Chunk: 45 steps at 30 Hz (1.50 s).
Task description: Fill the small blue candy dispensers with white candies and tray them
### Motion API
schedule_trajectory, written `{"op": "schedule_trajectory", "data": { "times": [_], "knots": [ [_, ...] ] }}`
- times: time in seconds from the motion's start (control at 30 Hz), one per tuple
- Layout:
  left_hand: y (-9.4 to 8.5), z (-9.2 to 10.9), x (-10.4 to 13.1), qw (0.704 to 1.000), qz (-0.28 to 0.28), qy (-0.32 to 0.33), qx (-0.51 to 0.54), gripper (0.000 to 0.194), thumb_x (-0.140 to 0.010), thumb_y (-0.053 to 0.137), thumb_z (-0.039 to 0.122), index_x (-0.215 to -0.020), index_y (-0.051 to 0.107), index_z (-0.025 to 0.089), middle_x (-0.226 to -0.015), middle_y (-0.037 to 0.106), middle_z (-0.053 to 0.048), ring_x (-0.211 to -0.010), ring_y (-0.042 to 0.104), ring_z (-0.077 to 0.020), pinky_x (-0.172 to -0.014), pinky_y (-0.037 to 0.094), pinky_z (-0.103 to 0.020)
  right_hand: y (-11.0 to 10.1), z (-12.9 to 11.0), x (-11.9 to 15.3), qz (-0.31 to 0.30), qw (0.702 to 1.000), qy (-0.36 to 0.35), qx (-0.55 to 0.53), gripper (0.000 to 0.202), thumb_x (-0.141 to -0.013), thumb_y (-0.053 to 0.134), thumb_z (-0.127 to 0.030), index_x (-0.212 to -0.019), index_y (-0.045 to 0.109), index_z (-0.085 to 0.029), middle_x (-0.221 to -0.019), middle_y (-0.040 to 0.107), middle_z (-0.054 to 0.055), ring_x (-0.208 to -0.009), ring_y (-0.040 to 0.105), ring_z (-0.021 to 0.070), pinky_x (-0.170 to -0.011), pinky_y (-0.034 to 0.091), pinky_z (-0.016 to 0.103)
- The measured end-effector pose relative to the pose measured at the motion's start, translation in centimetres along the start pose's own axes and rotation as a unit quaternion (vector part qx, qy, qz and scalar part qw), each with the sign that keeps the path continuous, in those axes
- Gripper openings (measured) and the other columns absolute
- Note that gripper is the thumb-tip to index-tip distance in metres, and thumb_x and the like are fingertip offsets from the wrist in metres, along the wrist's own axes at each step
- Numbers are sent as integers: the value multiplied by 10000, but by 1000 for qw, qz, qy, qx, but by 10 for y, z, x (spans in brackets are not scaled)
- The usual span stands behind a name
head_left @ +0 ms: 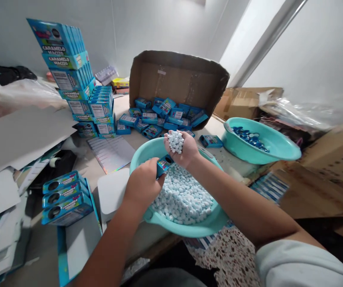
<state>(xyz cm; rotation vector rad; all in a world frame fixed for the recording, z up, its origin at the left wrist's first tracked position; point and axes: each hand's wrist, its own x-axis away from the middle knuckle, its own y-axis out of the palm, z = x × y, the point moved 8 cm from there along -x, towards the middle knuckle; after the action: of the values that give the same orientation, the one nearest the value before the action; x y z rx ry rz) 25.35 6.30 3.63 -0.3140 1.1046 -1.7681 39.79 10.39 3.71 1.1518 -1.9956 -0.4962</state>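
Over a turquoise basin point(186, 231) full of small pale candies point(186, 199), my left hand point(143, 185) grips a small blue candy box point(163, 165) with a dark round hole on top. My right hand point(188, 151) is cupped palm up just beyond that box, its fingers curled round a heap of white candies point(176, 142). The heap sits close to the box's holed end. The fingers of my left hand wrap the box's sides, so much of it is hidden.
Blue boxes point(165, 107) spill from a tipped cardboard carton point(177, 71) behind the basin. Left stand stacked display boxes point(69, 79) and an open tray point(80, 247) with three boxes point(66, 199). A second turquoise basin point(279, 151) with dark blue round pieces point(251, 139) is at right.
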Motion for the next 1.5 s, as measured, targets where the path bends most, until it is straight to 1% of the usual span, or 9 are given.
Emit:
{"op": "schedule_trajectory", "data": {
  "times": [0.07, 0.17, 0.3, 0.4, 0.63, 0.8, 1.0, 1.17, 1.5],
  "knots": [
    [1, 1, 0, 1000, -9, 1, -8, 327, -888, 670, 256, -1205, 628, 187, -1082, 726, -107, -1011, 693, -291, -806, 526, -335, -1, 2, -2, 4, 1000, 2, 3, 262, -1002, 379, -228, -880, 601, -158, -697, 683, 61, -607, 670, 147, -531, 603, 223],
    [-1, 3, 1, 1000, -1, 10, -16, 276, -891, 656, 258, -1159, 635, 193, -1058, 724, -101, -986, 693, -279, -779, 521, -323, -1, 4, -3, 5, 1000, 6, 0, 250, -1000, 384, -224, -886, 598, -161, -687, 677, 54, -592, 663, 146, -513, 596, 222],
    [-1, 1, 2, 1000, 7, 10, -23, 289, -892, 658, 274, -1167, 631, 191, -1091, 722, -115, -974, 695, -278, -774, 526, -326, 0, 3, -1, 5, 1000, 3, 1, 232, -1002, 396, -224, -899, 596, -168, -653, 647, 30, -563, 647, 135, -480, 577, 201],
    [0, 1, 2, 1000, 10, 12, -25, 303, -894, 657, 286, -1180, 627, 192, -1089, 721, -116, -974, 695, -279, -781, 530, -328, 0, 4, 0, 5, 1000, -1, 14, 227, -1001, 403, -237, -912, 600, -168, -662, 653, 30, -540, 623, 125, -455, 560, 189],
    [-1, 2, 2, 999, 1, 5, -34, 271, -895, 659, 274, -1150, 623, 189, -1086, 722, -115, -979, 697, -283, -763, 518, -323, 3, 4, -4, -29, 1000, 5, 3, 209, -1002, 421, -245, -888, 580, -173, -666, 646, 31, -523, 619, 128, -451, 549, 191],
    [-2, 3, 2, 1000, 5, 3, -23, 236, -885, 662, 271, -1106, 634, 195, -1039, 727, -109, -957, 699, -279, -749, 516, -318, 2, 5, -2, -14, 1000, 0, 13, 244, -1013, 395, -247, -869, 577, -173, -655, 640, 33, -520, 613, 129, -449, 535, 188],
    [-1, 1, 3, 1000, 6, 1, -16, 283, -881, 661, 258, -1153, 622, 196, -1057, 728, -106, -975, 698, -272, -775, 517, -312, 2, 6, 0, -8, 1000, 3, 24, 238, -1002, 405, -247, -861, 582, -174, -653, 636, 21, -528, 600, 123, -448, 517, 184],
    [-3, 4, 3, 1000, 9, 7, -23, 270, -885, 665, 265, -1143, 626, 197, -1064, 728, -109, -978, 700, -277, -767, 516, -315, 3, 4, 2, -14, 1000, -2, 23, 238, -1005, 404, -245, -863, 580, -174, -652, 638, 26, -529, 604, 128, -445, 514, 188],
    [-4, 4, 3, 1000, 5, -5, -18, 276, -899, 659, 264, -1163, 631, 191, -1078, 727, -108, -976, 695, -282, -769, 515, -329, 4, 3, 2, -15, 1000, -8, 20, 250, -1011, 396, -241, -852, 575, -167, -636, 645, 37, -508, 610, 128, -451, 537, 190]
  ]
}}
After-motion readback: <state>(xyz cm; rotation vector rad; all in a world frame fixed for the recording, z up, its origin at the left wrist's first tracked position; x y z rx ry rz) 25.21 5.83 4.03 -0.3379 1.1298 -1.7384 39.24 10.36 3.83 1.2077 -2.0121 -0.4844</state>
